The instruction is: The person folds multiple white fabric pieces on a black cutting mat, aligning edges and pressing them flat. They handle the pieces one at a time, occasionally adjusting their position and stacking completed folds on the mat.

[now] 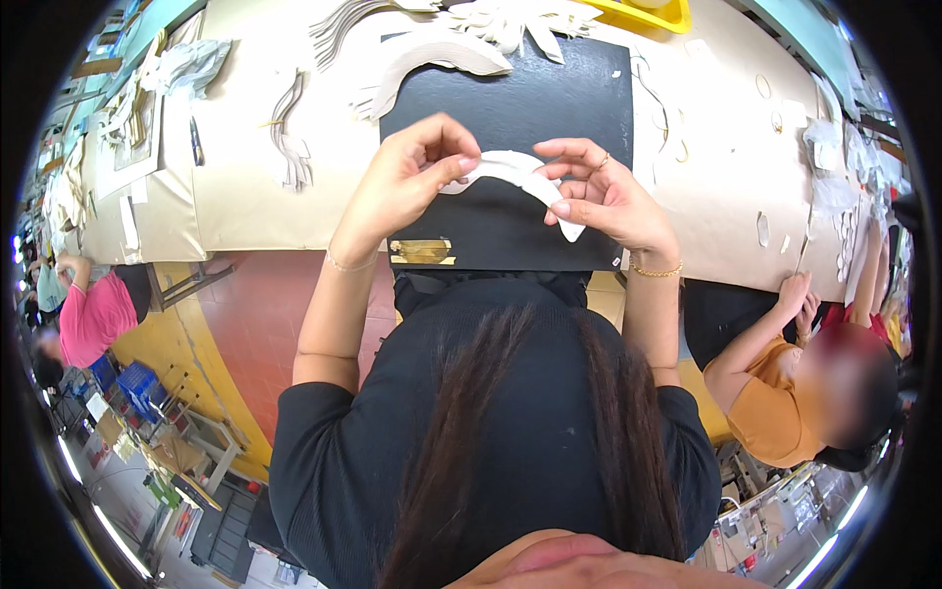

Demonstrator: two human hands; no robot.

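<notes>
A curved white strip [510, 167], arched like a crescent, is held between my hands over the black mat [530, 98]. Thumb and fingers of my left hand [424, 165] pinch its left end. My right hand [599, 191] has its thumb on the strip's lower right part, with the fingers curled above it. Just beyond, a fanned stack of curved white pieces [432, 61] lies across the mat's upper left edge. Farther back sits a heap of white strips [520, 22].
Bundled strips [289, 133] and a pen [196, 142] lie left on the paper-covered table [235, 211]. A yellow tray [643, 14] stands at the back, and rubber bands [763, 86] lie to the right. A person in orange [780, 402] works at the right; another in pink [98, 314], far left.
</notes>
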